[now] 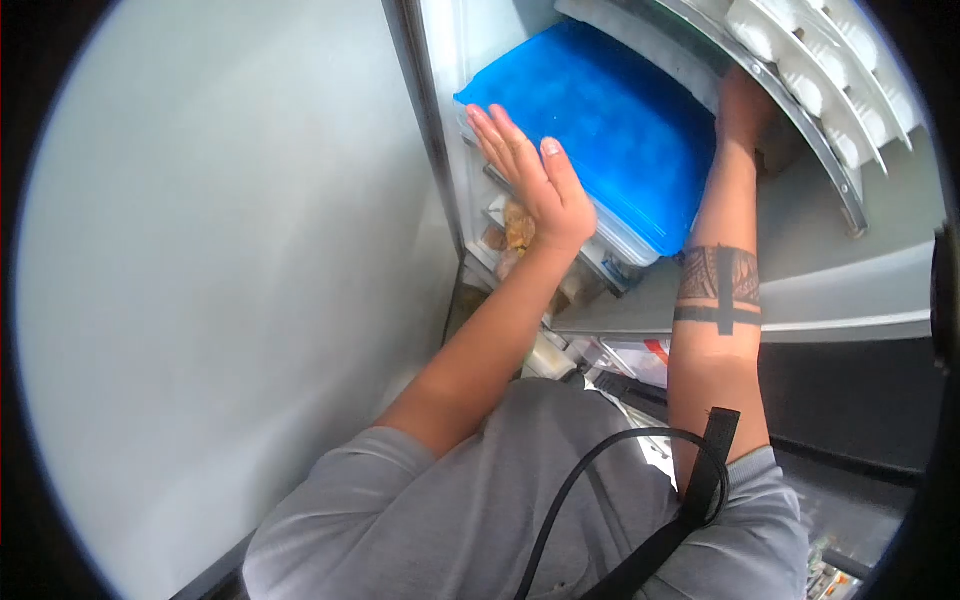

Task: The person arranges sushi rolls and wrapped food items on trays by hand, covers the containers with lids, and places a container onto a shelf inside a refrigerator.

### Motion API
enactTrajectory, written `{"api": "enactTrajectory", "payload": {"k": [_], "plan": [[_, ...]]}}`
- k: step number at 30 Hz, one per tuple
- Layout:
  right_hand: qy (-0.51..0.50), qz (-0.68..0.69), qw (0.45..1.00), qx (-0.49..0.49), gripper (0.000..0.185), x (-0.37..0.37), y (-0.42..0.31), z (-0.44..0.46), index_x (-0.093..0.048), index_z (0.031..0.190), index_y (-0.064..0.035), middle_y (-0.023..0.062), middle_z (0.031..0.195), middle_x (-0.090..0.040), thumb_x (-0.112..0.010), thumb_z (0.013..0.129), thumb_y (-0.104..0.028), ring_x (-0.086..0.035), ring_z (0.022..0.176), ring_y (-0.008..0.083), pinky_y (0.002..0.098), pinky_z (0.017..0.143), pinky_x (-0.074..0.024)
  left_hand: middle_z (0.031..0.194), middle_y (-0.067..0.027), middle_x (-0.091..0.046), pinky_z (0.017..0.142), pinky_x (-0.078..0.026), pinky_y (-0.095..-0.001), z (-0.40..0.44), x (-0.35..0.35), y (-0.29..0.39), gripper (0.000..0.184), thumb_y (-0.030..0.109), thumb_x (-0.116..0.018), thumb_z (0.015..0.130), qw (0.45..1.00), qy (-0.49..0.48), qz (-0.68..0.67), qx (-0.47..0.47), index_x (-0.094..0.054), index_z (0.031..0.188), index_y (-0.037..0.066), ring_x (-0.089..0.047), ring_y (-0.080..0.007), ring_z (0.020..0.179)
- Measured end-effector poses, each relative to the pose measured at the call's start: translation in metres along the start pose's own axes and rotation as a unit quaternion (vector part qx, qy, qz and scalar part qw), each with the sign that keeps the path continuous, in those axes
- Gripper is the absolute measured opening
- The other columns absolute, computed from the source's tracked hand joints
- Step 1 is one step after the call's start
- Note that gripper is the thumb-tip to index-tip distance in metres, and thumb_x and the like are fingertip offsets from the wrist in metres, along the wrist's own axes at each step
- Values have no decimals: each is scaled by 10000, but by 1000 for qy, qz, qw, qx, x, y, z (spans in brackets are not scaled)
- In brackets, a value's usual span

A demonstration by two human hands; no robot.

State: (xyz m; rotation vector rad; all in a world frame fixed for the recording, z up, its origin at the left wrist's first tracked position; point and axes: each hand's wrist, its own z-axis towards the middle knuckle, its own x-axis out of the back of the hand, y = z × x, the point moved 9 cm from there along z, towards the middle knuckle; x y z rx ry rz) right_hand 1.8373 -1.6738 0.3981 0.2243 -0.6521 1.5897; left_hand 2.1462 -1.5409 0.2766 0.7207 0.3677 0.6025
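Note:
A wide container with a bright blue lid [610, 110] and clear sides sits inside a fridge. My left hand [540, 185] is raised at its near left edge, fingers stretched out and nothing in the palm. Whether the fingertips touch the container I cannot tell. My right hand [742, 105] reaches in past the container's right side, beneath a curved shelf edge [815, 120]. Its fingers are hidden there, along with anything they may hold.
White egg trays [815, 75] rest at the upper right. A large pale panel [240, 250], apparently the fridge door, fills the left. Bagged food [518, 228] lies below the container. A black strap and cable [705, 480] hang over my chest.

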Motion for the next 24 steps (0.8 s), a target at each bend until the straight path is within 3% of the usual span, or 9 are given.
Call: {"api": "enactTrajectory", "payload": {"k": [2, 5, 8, 11, 14, 17, 20, 21, 24], "plan": [[42, 47, 998, 27, 434, 10, -6, -6, -684, 1320, -30, 245, 1348, -681, -548, 1053, -345, -595, 1300, 448, 503, 1123, -429, 1738, -310, -92, 1290, -71, -593, -1, -4, 2, 596, 244, -358, 1139, 999, -33, 18, -25, -271, 1627, -88, -37, -482, 1618], [86, 168, 978, -91, 443, 5, 36, -11, -676, 1319, -17, 241, 1364, -673, -532, 1062, -348, -593, 1303, 439, 498, 1123, -424, 1732, -296, -155, 1286, -73, -597, 8, -9, -6, 542, 238, -356, 1135, 999, -26, -18, -11, -406, 1565, -88, -59, -488, 1613], [69, 130, 987, -71, 467, -12, 57, -6, -667, 1325, -6, 239, 1380, -662, -514, 1071, -367, -585, 1316, 430, 495, 1128, -417, 1698, -314, -212, 1266, -72, -657, 8, -13, -7, 502, 187, -372, 1107, 999, -28, -19, -25, -456, 1521, -84, -93, -543, 1583], [51, 148, 985, -75, 462, 1, 41, -9, -663, 1324, -1, 239, 1391, -654, -514, 1075, -361, -580, 1323, 426, 489, 1129, -414, 1667, -310, -263, 1261, -79, -665, 9, -10, -5, 473, 201, -374, 1110, 999, -31, -6, -33, -502, 1472, -75, -114, -544, 1574], [60, 133, 988, -45, 428, 8, 34, -14, -670, 1311, -3, 241, 1363, -667, -519, 1076, -327, -590, 1303, 434, 493, 1113, -432, 1655, -313, -278, 1260, -71, -665, 3, -9, -5, 463, 219, -374, 1114, 998, -52, 19, -21, -522, 1444, -69, -99, -535, 1578], [28, -59, 998, 21, 380, -9, 41, -18, -690, 1261, -1, 232, 1288, -702, -529, 1059, -280, -636, 1225, 442, 508, 1064, -472, 1647, -311, -292, 1260, -60, -660, 0, -13, -1, 456, 220, -369, 1117, 998, -57, 14, -26, -530, 1429, -70, -80, -529, 1582], [46, -134, 988, 53, 352, -8, 28, -23, -711, 1210, -6, 220, 1211, -729, -542, 1035, -260, -681, 1127, 444, 533, 1008, -505, 1646, -304, -298, 1258, -53, -661, -1, -15, -2, 451, 220, -365, 1119, 998, -55, 11, -19, -535, 1421, -69, -75, -523, 1584], [99, -82, 990, 53, 340, 6, 18, -25, -718, 1198, -13, 218, 1195, -734, -551, 1022, -252, -694, 1098, 435, 540, 995, -513, 1646, -304, -298, 1258, -53, -661, -2, -16, -2, 451, 220, -365, 1119, 998, -59, 11, -20, -535, 1421, -69, -75, -523, 1584], [130, -77, 987, 56, 324, 16, 4, -24, -728, 1190, -28, 231, 1180, -735, -564, 1011, -243, -706, 1080, 429, 544, 992, -520, 1654, -296, -290, 1254, -54, -669, 1, -14, -2, 450, 223, -363, 1122, 998, -51, 8, -35, -535, 1424, -64, -81, -515, 1587]]}}
